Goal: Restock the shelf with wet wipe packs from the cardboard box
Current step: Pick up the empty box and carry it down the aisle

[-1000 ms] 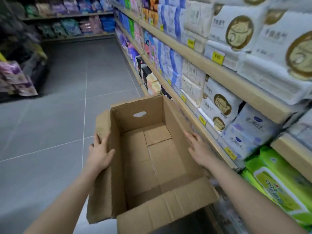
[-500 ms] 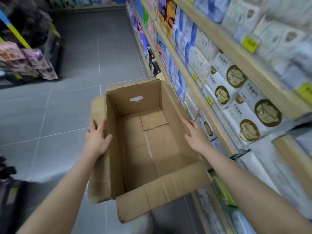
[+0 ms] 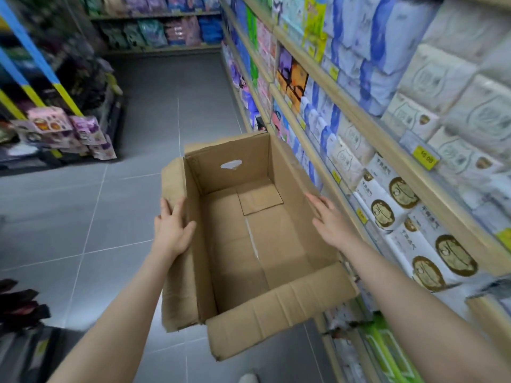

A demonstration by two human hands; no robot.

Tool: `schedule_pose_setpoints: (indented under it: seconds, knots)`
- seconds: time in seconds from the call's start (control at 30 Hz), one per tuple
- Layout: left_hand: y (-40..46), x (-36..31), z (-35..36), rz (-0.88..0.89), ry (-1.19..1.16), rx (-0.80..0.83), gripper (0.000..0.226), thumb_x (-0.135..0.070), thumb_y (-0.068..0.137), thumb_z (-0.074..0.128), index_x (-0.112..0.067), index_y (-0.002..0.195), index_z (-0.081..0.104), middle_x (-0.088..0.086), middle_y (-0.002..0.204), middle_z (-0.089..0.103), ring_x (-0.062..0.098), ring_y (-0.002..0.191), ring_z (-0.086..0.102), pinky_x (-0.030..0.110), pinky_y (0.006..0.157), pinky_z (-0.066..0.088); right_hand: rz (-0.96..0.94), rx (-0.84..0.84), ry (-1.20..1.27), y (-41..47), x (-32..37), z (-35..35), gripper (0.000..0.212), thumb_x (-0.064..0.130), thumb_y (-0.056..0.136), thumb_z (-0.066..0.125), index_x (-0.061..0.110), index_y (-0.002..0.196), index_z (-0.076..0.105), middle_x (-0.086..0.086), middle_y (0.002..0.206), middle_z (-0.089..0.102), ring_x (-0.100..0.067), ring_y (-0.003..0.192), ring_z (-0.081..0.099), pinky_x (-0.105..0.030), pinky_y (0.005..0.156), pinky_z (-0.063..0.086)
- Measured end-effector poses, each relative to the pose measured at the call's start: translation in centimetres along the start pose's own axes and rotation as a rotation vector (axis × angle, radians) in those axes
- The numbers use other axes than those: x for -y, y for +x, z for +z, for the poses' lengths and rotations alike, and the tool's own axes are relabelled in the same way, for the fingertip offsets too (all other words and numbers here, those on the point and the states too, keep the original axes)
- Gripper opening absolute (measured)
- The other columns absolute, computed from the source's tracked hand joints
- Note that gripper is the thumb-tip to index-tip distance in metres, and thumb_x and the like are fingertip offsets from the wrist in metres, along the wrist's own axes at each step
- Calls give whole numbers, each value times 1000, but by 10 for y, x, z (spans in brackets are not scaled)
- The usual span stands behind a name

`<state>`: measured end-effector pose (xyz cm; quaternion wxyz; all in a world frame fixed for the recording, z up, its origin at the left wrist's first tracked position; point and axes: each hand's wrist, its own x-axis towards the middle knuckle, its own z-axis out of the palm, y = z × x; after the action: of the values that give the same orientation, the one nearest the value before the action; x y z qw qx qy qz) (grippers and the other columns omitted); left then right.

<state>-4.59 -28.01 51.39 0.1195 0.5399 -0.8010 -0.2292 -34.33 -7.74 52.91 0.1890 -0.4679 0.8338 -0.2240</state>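
Observation:
An open cardboard box (image 3: 257,244) hangs in front of me with nothing inside it. My left hand (image 3: 171,230) presses flat against its left flap, fingers straight and thumb at the wall's top edge. My right hand (image 3: 330,223) presses flat against the outside of its right wall, fingers straight. The box is carried between the two palms. The wooden shelf (image 3: 367,128) runs along my right, full of packs. Green wet wipe packs (image 3: 387,346) lie on a low tier at the bottom right, below my right forearm.
White tissue packs with gold emblems (image 3: 431,244) fill the shelf tier beside the box. Yellow price tags (image 3: 427,160) line the shelf edges. A display rack of pink and purple packs (image 3: 69,131) stands across the grey tiled aisle (image 3: 166,111). Dark items sit at lower left.
The box stays between my palms with the same hold. My view has risen and swung: the shelf tiers have slid downward and the green packs now sit lower in view.

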Motion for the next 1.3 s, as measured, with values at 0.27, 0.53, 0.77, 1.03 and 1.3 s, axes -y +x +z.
schedule_pose_setpoints:
  seconds: [0.27, 0.53, 0.77, 1.03, 1.3]
  knots:
    - [94, -25, -12, 11, -21, -55, 66, -22, 89, 53, -32, 147, 22, 17, 157, 3, 53, 128, 28, 48, 109, 24, -10, -28, -21, 101, -2, -20, 68, 13, 90, 44, 48, 143, 19, 1, 150, 24, -29, 130, 37, -48, 106, 35]
    - [233, -53, -5, -47, -1, -45, 65, -24, 90, 52, -32, 147, 22, 16, 158, 5, 52, 130, 25, 51, 109, 25, -22, -5, -6, 258, -2, -35, 66, 12, 89, 47, 41, 144, 27, -2, 149, 28, -31, 126, 43, -43, 102, 39]
    - [352, -58, -23, -63, -3, -91, 66, -25, 89, 53, -33, 147, 23, 16, 158, 6, 50, 132, 27, 49, 110, 27, -86, -13, 30, 390, 27, -48, 61, 12, 95, 44, 40, 146, 25, 6, 154, 19, -20, 134, 35, -36, 102, 39]
    - [525, -37, -41, -40, -9, -142, 65, -22, 88, 55, -34, 146, 28, 21, 156, 9, 49, 133, 27, 46, 108, 27, -126, -17, 9, 572, 62, -27, 59, 14, 95, 43, 38, 146, 25, 3, 155, 19, -24, 138, 29, -44, 105, 38]
    - [735, -25, -67, -34, 26, -61, 63, -29, 90, 51, -37, 146, 24, 17, 157, 6, 48, 136, 22, 51, 112, 21, -57, -9, -4, 760, 112, -18, 62, 13, 90, 46, 38, 144, 29, -2, 151, 27, -31, 128, 42, -45, 101, 40]
